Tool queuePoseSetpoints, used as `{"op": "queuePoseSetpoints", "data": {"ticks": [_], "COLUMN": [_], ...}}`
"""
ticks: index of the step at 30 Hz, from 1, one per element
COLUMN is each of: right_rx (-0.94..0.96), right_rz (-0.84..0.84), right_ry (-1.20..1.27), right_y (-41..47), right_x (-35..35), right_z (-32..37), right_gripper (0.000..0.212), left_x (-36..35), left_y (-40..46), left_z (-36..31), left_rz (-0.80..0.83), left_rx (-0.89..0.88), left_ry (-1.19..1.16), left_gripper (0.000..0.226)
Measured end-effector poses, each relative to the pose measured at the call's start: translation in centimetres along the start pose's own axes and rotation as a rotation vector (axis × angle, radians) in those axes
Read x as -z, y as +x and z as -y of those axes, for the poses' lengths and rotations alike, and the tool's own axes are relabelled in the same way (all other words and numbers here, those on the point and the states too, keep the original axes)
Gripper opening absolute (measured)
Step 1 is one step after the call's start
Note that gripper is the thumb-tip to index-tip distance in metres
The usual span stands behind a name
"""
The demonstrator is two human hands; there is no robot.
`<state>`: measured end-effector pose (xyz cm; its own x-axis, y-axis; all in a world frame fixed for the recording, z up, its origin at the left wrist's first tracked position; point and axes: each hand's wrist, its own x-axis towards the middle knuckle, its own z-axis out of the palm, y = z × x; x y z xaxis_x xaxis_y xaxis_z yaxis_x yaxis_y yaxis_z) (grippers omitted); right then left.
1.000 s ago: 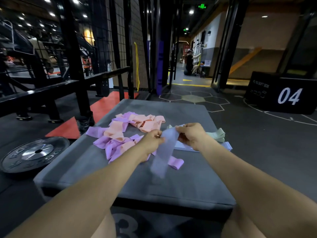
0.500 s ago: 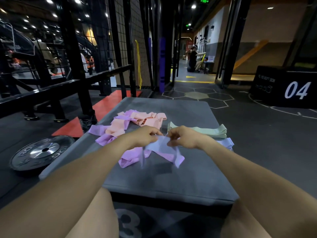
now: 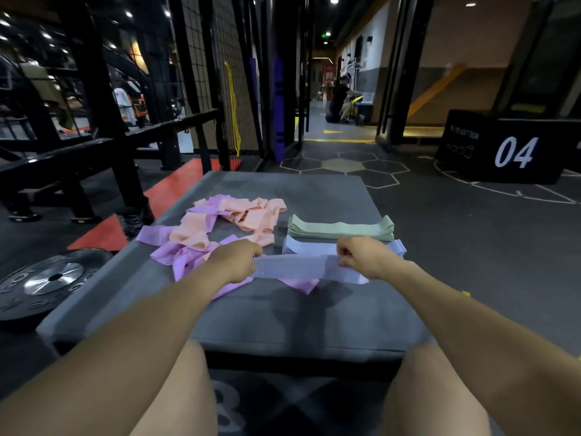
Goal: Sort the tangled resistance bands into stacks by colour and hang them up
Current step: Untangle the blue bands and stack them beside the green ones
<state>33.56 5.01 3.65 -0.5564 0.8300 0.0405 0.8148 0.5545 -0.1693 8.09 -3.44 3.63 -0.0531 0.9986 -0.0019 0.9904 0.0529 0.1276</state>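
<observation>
Hands (image 3: 237, 259) (image 3: 361, 258) both gripping a stretched lavender band (image 3: 295, 267), black box (image 3: 503, 152) marked "04" beyond

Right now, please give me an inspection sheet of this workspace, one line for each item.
Surface: grey padded box, bands lie on its far half.
Job's things: pale blue band stretched flat between both hands; blue stack and green stack folded neatly; pink and peach tangle unsorted.
Clutter: weight plate on the floor at the left.
Grippers: left hand and right hand each grip one end of the band.
Cables: nothing seen.
Surroundings: black rack, black box marked 04, a person far down the corridor.
</observation>
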Motion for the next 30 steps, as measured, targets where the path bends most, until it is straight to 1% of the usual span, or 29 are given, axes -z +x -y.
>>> {"op": "queuePoseSetpoints", "data": {"ticks": [2, 5, 9, 12, 14, 17, 20, 22, 23, 25, 26, 28, 30], "right_rx": [-0.012, -0.035, -0.097, -0.168, -0.220, -0.314, -0.411, -0.491, -0.533, -0.608, -0.640, -0.685, -0.696], "right_rz": [0.016, 0.063, 0.115, 0.140, 0.144, 0.135, 0.064, -0.033, -0.090, -0.191, -0.240, -0.332, -0.415], "right_ry": [-0.057, -0.118, -0.075, -0.092, -0.103, 0.003, 0.190, 0.336, 0.430, 0.575, 0.612, 0.657, 0.677], "right_y": [-0.4, -0.9, -1.1, -1.6, -2.0, -2.4, -2.6, -2.2, -1.8, -0.9, -0.5, 0.2, 1.0], "right_x": [-0.8, -2.1, -3.9, -4.5, -4.6, -5.0, -4.6, -4.2, -4.1, -3.8, -3.6, -3.1, -2.6], "right_z": [-1.0, -2.1, -3.5, -4.5, -5.6, -7.5, -8.8, -9.8, -10.3, -11.3, -11.6, -12.1, -12.7], "right_gripper": [0.013, 0.024, 0.021, 0.030, 0.031, 0.027, 0.029, 0.029, 0.027, 0.012, 0.006, 0.003, 0.012], "left_x": [-1.0, -2.7, -4.8, -5.7, -6.1, -6.4, -6.4, -6.2, -6.1, -5.9, -5.8, -5.7, -5.5], "left_y": [0.6, 1.4, 2.1, 2.6, 3.0, 3.9, 5.1, 5.8, 6.3, 7.4, 7.9, 9.3, 10.6], "left_z": [-0.3, -0.8, -0.7, -0.4, -0.2, -0.1, -0.7, -1.4, -1.7, -2.3, -2.5, -2.8, -3.3], "left_rz": [-0.027, -0.009, -0.007, -0.011, -0.008, -0.049, -0.160, -0.226, -0.246, -0.287, -0.306, -0.330, -0.337], "left_rx": [0.015, 0.050, 0.076, 0.117, 0.158, 0.226, 0.294, 0.359, 0.386, 0.436, 0.455, 0.465, 0.472], "left_ry": [0.010, -0.008, -0.035, -0.091, -0.138, -0.230, -0.404, -0.543, -0.613, -0.713, -0.753, -0.805, -0.787], "left_gripper": [0.029, 0.030, 0.026, 0.024, 0.023, 0.026, 0.027, 0.029, 0.032, 0.036, 0.035, 0.030, 0.026]}}
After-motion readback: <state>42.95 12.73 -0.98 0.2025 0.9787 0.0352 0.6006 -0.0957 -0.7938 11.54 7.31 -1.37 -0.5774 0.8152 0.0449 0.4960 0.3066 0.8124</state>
